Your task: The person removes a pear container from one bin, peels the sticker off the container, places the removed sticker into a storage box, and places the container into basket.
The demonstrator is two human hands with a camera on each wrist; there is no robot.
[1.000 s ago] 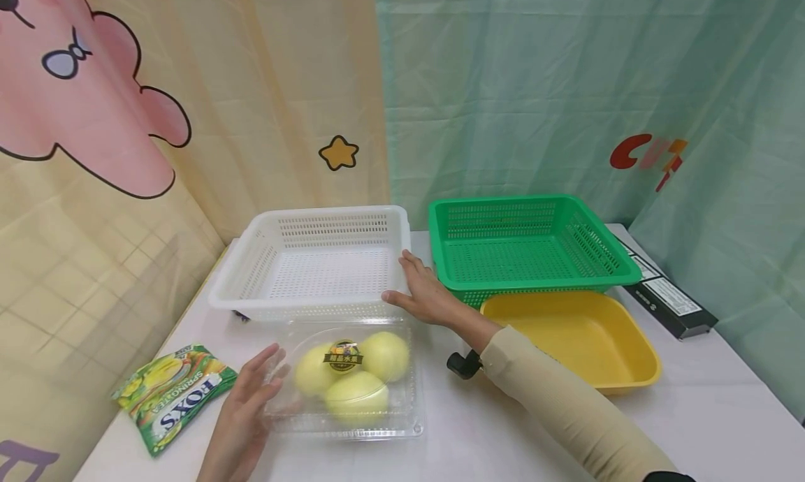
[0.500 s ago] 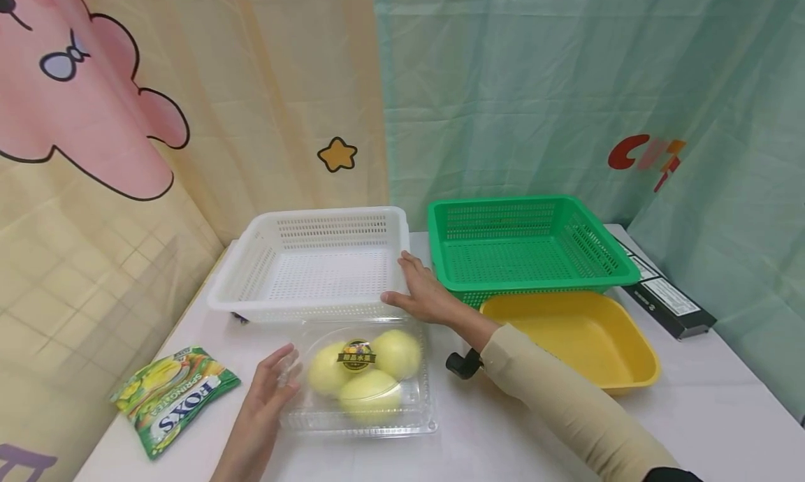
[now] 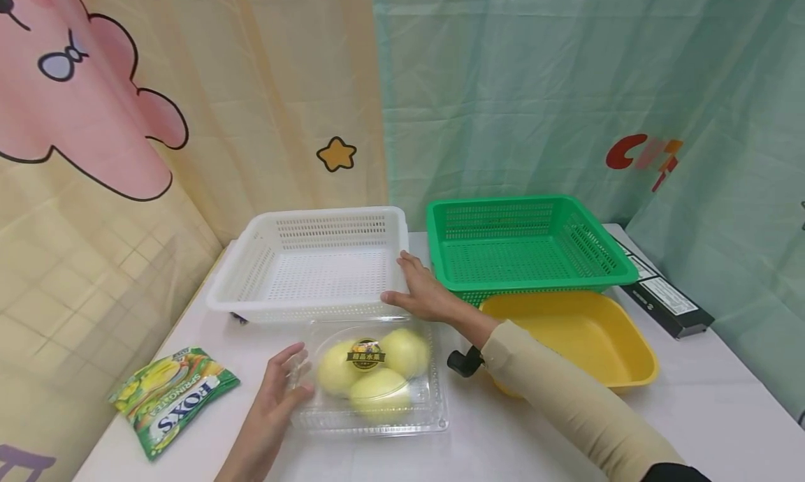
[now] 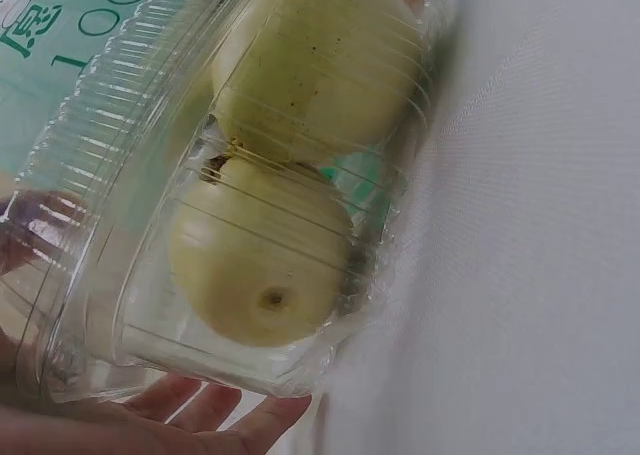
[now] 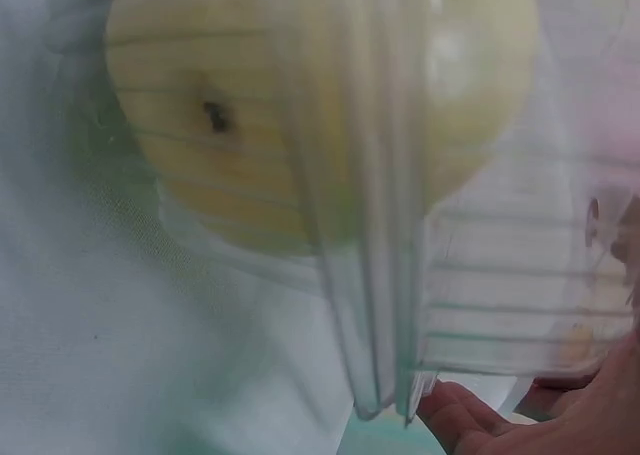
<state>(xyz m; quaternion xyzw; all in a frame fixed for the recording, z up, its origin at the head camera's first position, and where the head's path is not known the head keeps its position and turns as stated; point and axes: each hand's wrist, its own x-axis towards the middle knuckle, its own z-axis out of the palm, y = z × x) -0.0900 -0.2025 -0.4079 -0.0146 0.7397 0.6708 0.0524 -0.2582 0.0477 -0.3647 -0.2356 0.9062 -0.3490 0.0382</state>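
Pear box (image 3: 371, 377) sits on the bench (image 3: 503, 433) before the white basket (image 3: 314, 265). Left hand (image 3: 277, 405), fingers straight, presses its edge; right hand (image 3: 424, 293) flat behind. I'd fear the thin lid buckling (or skidding sideways).

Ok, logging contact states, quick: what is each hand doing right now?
Left hand: open, straight fingers against the clear fruit box.
Right hand: open, resting at the white basket corner.

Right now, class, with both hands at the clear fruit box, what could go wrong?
1. The left hand only presses flat against the clear box, so the box may skid on the white table.
2. The white basket sits close behind; pushing the box could bump it.
3. The thin lid could pop, spilling the fruit.
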